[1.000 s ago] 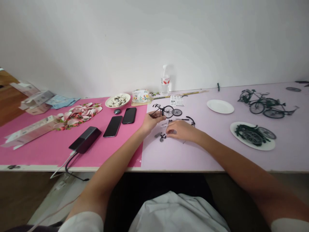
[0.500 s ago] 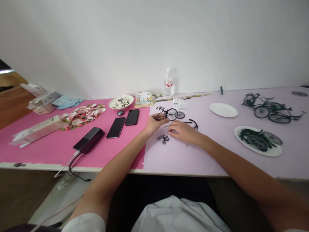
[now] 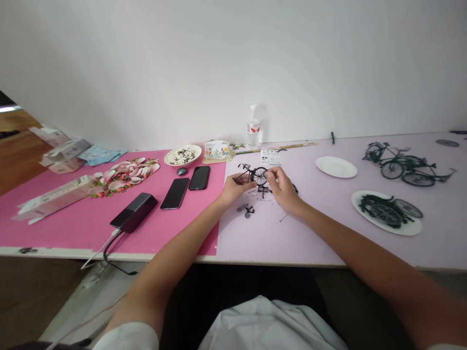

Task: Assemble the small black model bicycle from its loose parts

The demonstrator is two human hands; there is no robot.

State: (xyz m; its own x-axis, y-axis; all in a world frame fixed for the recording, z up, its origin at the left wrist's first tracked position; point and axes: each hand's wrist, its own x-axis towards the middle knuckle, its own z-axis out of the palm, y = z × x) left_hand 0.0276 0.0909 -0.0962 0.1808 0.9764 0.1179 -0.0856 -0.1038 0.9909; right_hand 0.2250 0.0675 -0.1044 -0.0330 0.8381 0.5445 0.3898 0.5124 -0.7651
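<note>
My left hand is closed on a black miniature bicycle front assembly with handlebars and a spoked wheel, held just above the lilac table half. At the wheel's right side is my right hand, its thumb and forefinger pinched together by the hub. Anything tiny between those fingertips is too small to make out. Below the hands lie small dark bicycle parts, and a thin pin rests to their right. Other black pieces are partly hidden behind my right hand.
A white plate and an oval plate holding green bicycle parts are at right, with miniature bicycles behind. Two phones, a black power bank and a bowl stand left. A bottle is by the wall.
My right hand has risen from the tabletop to the wheel, with its fingertips now at the hub. My left hand keeps its hold on the bicycle assembly.
</note>
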